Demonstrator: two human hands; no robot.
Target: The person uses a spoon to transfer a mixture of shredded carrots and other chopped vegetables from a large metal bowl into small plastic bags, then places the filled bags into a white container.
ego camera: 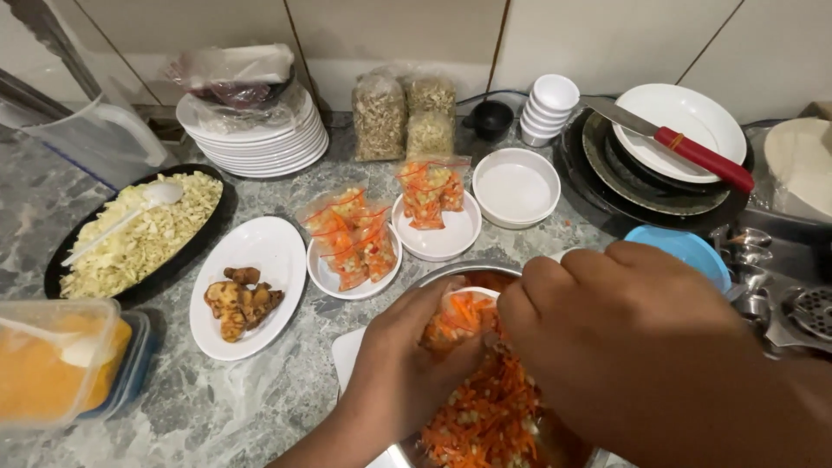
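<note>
Over the steel bowl (485, 286) of shredded carrot mix (490, 416) at the near edge of the marble counter (260, 399), both hands work together. My right hand (607, 338) curls over a small clear bag (464, 316), fingers bent; what they pinch I cannot tell. My left hand (403, 364) cups that bag from below, closed around its side, holding it above the bowl. Keeping the bag's mouth low over the mix seems the neatest way to avoid spills. Close behind stand two white dishes of filled bags (355, 243), a plate of fried pieces (243, 299) and an empty white bowl (516, 186), crowding the space.
</note>
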